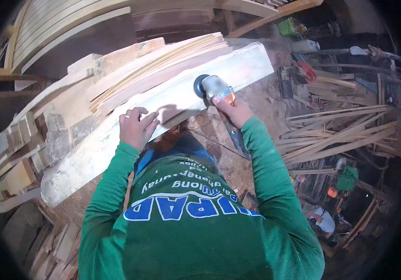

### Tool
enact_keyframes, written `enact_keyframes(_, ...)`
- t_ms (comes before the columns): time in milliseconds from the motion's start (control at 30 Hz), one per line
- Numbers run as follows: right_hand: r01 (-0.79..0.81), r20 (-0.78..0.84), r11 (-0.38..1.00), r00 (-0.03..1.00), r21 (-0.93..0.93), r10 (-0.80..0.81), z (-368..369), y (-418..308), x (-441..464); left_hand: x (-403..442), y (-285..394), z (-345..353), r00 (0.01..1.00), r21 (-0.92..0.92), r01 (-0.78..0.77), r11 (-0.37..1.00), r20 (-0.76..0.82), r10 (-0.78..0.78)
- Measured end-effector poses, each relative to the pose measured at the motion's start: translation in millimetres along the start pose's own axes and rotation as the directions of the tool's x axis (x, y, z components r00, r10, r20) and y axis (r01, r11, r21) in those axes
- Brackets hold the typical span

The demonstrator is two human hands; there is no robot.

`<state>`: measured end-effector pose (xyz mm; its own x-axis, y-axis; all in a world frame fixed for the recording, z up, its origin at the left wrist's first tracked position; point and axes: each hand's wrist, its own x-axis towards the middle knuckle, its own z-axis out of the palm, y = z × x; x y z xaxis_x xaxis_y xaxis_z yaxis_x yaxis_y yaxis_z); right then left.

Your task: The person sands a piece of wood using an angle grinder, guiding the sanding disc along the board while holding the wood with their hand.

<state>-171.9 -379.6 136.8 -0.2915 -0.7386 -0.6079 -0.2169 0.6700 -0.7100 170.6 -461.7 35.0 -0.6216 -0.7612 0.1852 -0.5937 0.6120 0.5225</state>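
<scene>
A long, thick pale wooden board [93, 154] lies diagonally in front of me. My right hand [238, 111] is closed round an angle grinder [217, 87] with a metallic head. Its round dark disc [201, 86] is at the board's face, right of the middle; whether it presses on the wood I cannot tell. On the board's near edge, to the left of the grinder, rests my left hand [137, 127], fingers apart and slightly bent, holding nothing. The lower part of the grinder's body hangs below my right hand, partly hidden by it.
Thin wooden strips [163, 70] are stacked just beyond the board. Cut wood blocks [21, 135] sit at the left. Loose slats [340, 135] are piled on the right, near a red tool [307, 71]. A green container [292, 28] stands at the far right.
</scene>
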Motion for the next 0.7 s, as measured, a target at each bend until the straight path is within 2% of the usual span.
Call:
enact_keyframes(200, -0.143, -0.087, 0.988, 0.987, -0.062, 0.137, -80.1, 19.1, 29.8, 21.2, 11.2, 6.7, 1.000, 0.030, -0.016, 0.999, 0.026, 0.015)
enact_keyframes(333, -0.183, -0.158, 0.977, 0.974, -0.113, 0.164, -125.2, 20.1, 45.4, 24.7, 15.3, 4.5, 0.998, 0.030, 0.002, 1.000, 0.056, -0.004)
enact_keyframes(433, -0.212, -0.236, 0.976, 0.952, -0.055, 0.194, -150.8, 44.2, 63.0, 25.0, 14.9, 4.9, 0.998, 0.044, -0.004, 0.999, 0.055, 0.001)
enact_keyframes(467, -0.123, -0.250, 0.992, 0.960, 0.031, 0.127, -155.0, 57.1, 69.1, 24.5, 15.4, 5.4, 0.998, 0.042, -0.003, 0.999, 0.058, 0.000)
enact_keyframes(567, -0.149, -0.239, 0.989, 0.959, 0.024, 0.151, -163.0, 51.1, 60.8, 24.9, 14.2, 5.5, 0.998, 0.037, -0.005, 0.999, 0.056, 0.003)
enact_keyframes(667, -0.168, -0.256, 0.983, 0.956, -0.072, 0.145, -157.5, 65.7, 57.1, 23.8, 15.6, 4.4, 0.999, 0.030, -0.004, 1.000, 0.048, 0.002)
enact_keyframes(700, -0.128, -0.269, 0.990, 0.957, -0.054, 0.109, -147.2, 61.5, 52.1, 24.3, 15.8, 4.0, 0.999, 0.032, 0.002, 0.999, 0.054, -0.004)
